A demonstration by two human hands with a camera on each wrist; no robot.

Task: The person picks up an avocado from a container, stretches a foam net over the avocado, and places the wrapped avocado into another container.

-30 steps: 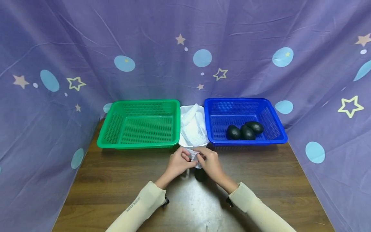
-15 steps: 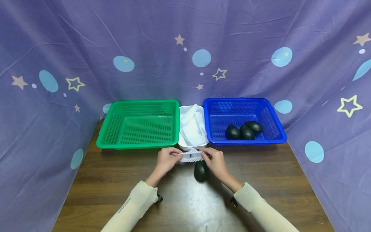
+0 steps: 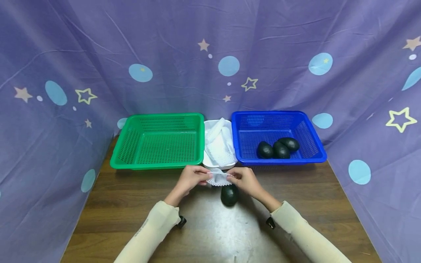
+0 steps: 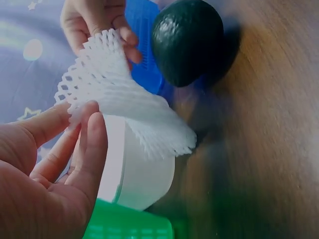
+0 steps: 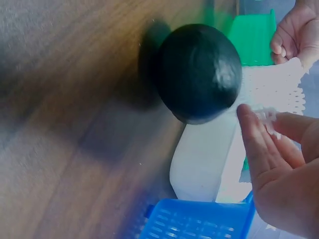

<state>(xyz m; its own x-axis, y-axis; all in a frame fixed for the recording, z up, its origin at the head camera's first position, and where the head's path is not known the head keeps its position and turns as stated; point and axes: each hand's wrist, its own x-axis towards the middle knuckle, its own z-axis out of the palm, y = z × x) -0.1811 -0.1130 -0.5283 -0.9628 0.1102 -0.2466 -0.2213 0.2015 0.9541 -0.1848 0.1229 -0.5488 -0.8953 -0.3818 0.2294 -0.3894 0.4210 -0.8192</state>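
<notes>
A white foam net sleeve (image 3: pixel 219 178) is stretched between the two hands, above the table in front of the white container. My left hand (image 3: pixel 192 178) pinches one side of its mouth between thumb and fingers. On the opposite side, my right hand (image 3: pixel 246 180) pinches the edge the same way. In the left wrist view the sleeve's mouth fans out and its body narrows toward the far end. A dark green avocado (image 3: pixel 229 196) rests on the table just below the sleeve, touched by neither hand. Its top is partly covered by the sleeve in the head view.
A white container (image 3: pixel 206 160) holding more foam net sleeves stands behind the hands. To its left is a green basket (image 3: pixel 158 165) with nothing visible inside. The blue basket (image 3: pixel 279 161) on the right holds three avocados (image 3: pixel 281 150). A purple curtain (image 3: pixel 184 87) hangs behind.
The hands have moved apart, mainly the left hand leftward, spreading the sleeve's mouth between them. The avocado, mostly hidden earlier, now shows more fully. The baskets have not moved.
</notes>
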